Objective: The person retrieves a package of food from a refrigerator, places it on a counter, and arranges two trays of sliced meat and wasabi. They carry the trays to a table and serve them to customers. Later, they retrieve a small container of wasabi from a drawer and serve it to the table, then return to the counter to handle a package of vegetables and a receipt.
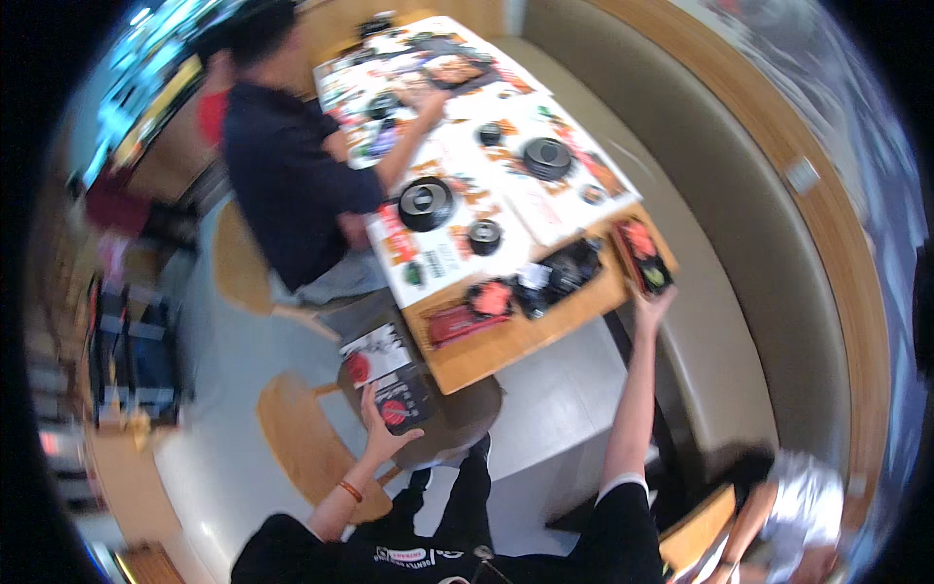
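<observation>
My left hand point(385, 431) is around the lower edge of a dark printed booklet or box point(403, 398) with a red mark, over a chair's dark seat; the thumb is spread along its edge. My right hand point(651, 303) grips the near end of a long dark tray point(636, 252) with red and green contents, at the table's right corner. Between them on the bare wood edge point(540, 328) are a black dish with red contents point(490, 298), a dark red box point(467, 321) and black items in a tray point(565, 274). Black stacked bowls point(425, 204) stand on printed paper mats.
A person in a dark shirt point(292, 175) sits at the table's left side, an arm reaching over it. A wooden chair point(314, 438) stands at my left. A padded bench point(700, 219) runs along the right. Another person point(795, 504) is at the lower right.
</observation>
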Available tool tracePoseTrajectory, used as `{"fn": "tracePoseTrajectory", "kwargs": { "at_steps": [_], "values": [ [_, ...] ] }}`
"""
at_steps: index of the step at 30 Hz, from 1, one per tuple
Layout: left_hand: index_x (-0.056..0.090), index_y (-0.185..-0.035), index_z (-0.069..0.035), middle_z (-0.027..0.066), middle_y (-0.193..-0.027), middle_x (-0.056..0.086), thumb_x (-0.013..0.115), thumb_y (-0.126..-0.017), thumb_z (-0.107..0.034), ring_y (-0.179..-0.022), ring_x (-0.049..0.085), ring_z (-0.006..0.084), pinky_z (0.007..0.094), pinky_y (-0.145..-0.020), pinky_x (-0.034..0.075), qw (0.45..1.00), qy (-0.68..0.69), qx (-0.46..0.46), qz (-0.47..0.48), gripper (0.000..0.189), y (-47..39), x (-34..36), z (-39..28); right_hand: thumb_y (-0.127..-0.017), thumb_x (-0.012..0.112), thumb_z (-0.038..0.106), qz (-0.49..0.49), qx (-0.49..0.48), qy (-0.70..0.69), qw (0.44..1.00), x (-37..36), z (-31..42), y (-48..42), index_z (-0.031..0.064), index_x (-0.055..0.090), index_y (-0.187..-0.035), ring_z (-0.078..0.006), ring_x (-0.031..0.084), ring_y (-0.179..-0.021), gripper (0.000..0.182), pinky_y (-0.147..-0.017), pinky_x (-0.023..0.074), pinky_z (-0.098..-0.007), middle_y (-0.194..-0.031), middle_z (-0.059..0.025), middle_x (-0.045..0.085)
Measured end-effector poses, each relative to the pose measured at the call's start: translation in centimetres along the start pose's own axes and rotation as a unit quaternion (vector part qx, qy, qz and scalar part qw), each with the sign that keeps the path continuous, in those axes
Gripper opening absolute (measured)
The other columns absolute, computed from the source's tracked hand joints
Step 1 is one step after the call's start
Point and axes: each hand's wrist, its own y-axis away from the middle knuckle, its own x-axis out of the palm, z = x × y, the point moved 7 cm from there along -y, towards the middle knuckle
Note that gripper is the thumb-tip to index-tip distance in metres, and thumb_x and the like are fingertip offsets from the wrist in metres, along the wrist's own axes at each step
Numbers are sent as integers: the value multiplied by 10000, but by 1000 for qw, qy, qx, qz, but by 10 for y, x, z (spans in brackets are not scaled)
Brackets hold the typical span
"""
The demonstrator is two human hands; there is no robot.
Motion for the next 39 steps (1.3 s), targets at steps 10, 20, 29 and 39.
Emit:
{"fn": "tracePoseTrajectory", "kwargs": {
  "at_steps": [10, 20, 29, 39],
  "values": [
    [79, -1453, -99, 252, -1481, 90, 828, -605, -508, -1399, 69, 388, 501, -1133, 121, 990, 19, -135, 28, 1203, 60, -95, 61, -721, 811, 115, 75, -50, 167, 982, 25, -13, -22, -21, 246, -1418, -221, 446, -1158, 907, -1022, 368, -359, -1315, -151, 414],
    [297, -1386, -82, 189, -1418, 310, 667, -822, -321, -1330, 270, 374, 474, -1105, 219, 994, -14, -106, -37, 716, 136, -233, 164, -918, 517, 466, -9, 245, 193, 950, -41, -31, 204, 15, 322, -1412, -311, 397, -1287, 696, -1030, 365, -426, -1443, -167, 360],
    [505, -1192, -79, 171, -1273, 477, 565, -895, -201, -1189, 431, 374, 445, -994, 359, 984, 40, -169, 38, 326, 293, -331, 372, -950, 352, 430, 114, 727, 205, 645, -34, 15, 753, 10, 486, -1101, -419, 546, -1013, 467, -823, 471, -548, -1108, -212, 532],
    [639, -942, -21, 133, -772, 662, 570, -911, -311, -669, 635, 263, 343, -621, 481, 972, 58, -225, -25, 299, 162, -519, 616, -868, 466, 301, 495, 570, 347, 556, 313, 122, 944, 22, 561, -865, -304, 600, -776, 295, -657, 490, -443, -837, -178, 580]
  ]
}}
